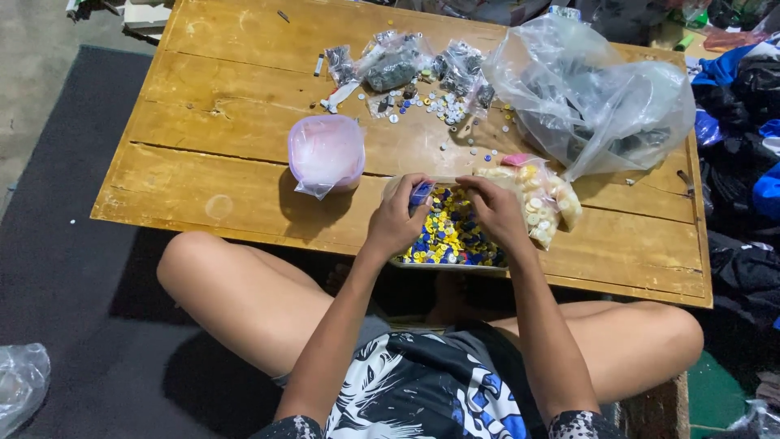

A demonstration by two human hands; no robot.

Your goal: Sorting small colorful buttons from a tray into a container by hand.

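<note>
1. Head view: a person is sitting cross-legged at a low wooden table [244, 97], looking down at both hands over its near edge.
2. The left hand [398, 221] is curling shut, its fingers pinching a small blue piece [421, 193] above the tray.
3. The right hand [497, 210] is resting on the tray's right side, fingers bent together and pressing down among the buttons; whether it is gripping anything, I cannot tell.
4. The tray [443, 262] is sitting at the near edge, slightly overhanging it, and is holding a heap of yellow and blue buttons [449, 232].
5. A bag of pale buttons [544, 199] is lying just beside the tray on the right, touching the right hand.
6. A pink tub [327, 152], wrapped in clear plastic, is standing left of the tray, near the middle of the table.
7. A big crumpled clear bag [593, 93] is taking up the far right corner.
8. Small packets [390, 65] and loose buttons [443, 106] are lying scattered along the far edge, well apart from the hands.
</note>
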